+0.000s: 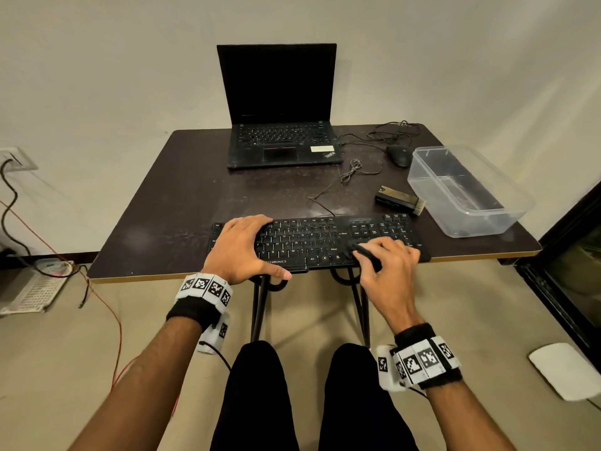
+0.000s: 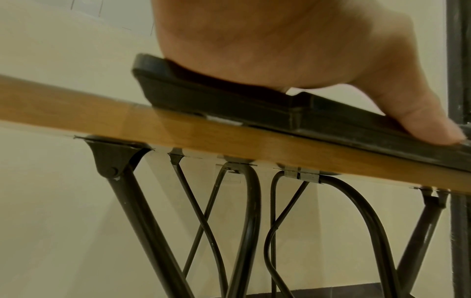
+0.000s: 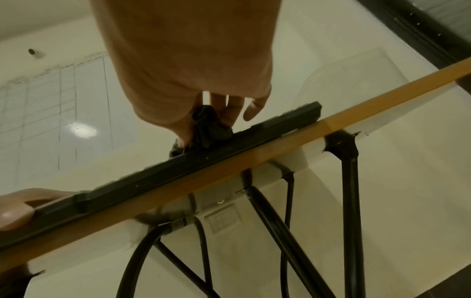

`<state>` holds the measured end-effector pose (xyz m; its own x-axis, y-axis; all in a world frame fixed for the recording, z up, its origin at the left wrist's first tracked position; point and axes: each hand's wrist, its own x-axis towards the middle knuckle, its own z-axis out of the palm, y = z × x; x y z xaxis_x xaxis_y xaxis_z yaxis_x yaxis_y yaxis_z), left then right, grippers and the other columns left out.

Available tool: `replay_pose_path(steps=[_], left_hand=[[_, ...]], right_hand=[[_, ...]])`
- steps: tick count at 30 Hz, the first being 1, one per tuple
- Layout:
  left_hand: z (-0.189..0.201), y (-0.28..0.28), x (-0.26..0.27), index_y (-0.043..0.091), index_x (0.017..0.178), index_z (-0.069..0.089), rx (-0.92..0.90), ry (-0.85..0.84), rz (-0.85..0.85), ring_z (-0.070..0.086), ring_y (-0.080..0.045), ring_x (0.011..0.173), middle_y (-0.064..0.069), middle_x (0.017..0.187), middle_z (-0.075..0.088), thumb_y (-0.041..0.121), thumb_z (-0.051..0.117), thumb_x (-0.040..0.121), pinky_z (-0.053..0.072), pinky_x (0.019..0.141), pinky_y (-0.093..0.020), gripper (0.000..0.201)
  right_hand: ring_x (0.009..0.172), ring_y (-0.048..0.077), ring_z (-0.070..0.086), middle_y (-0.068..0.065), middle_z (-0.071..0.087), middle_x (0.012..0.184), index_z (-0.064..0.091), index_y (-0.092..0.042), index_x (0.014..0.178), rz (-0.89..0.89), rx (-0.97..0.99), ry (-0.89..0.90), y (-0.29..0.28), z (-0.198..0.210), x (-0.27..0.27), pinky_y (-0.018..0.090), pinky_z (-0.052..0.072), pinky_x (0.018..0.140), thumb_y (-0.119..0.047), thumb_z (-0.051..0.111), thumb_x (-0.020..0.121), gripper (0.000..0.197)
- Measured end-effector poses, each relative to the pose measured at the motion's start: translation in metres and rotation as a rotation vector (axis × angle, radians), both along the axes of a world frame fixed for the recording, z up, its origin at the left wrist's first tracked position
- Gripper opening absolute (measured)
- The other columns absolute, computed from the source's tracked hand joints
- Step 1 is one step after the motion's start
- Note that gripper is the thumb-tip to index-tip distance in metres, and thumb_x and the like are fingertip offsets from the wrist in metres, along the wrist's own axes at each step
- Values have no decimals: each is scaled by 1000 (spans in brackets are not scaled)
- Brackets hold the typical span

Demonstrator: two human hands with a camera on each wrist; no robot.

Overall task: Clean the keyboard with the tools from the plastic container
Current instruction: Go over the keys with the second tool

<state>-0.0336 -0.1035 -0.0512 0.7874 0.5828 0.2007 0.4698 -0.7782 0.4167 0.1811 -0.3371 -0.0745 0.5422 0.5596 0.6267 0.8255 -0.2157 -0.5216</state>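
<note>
A black keyboard (image 1: 312,239) lies along the table's near edge. My left hand (image 1: 240,249) grips its left part, fingers spread over the keys and thumb (image 2: 420,121) pressed on the front rim. My right hand (image 1: 385,258) pinches a dark crumpled cloth (image 1: 366,253) and holds it down on the keys just left of the number pad. In the right wrist view the cloth (image 3: 209,129) sits bunched between thumb and fingers on the keyboard (image 3: 203,161). A small brush (image 1: 400,200) lies behind the keyboard, beside the clear plastic container (image 1: 432,196).
An open black laptop (image 1: 279,125) stands at the back of the dark table (image 1: 182,196). A black mouse (image 1: 398,155) and loose cables lie to its right. The container reaches the table's right edge. My knees are under the front edge.
</note>
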Motion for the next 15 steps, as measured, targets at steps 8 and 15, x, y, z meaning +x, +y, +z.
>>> replay_pose_path(steps=[8, 15], left_hand=[[6, -6, 1, 26, 151, 43, 12, 14, -25, 41, -16, 140, 9, 149, 50, 99, 69, 43, 20, 127, -43, 133], [9, -38, 39, 13, 159, 27, 163, 86, -102, 33, -17, 150, -1, 160, 40, 104, 53, 55, 4, 129, -46, 140]], right_hand=[[85, 15, 58, -11, 69, 96, 81, -23, 96, 86, -23, -82, 6, -1, -10, 34, 27, 87, -19, 80, 88, 9], [87, 18, 60, -7, 67, 96, 79, -21, 95, 19, -2, -59, 1, -3, -9, 38, 34, 88, -15, 77, 89, 8]])
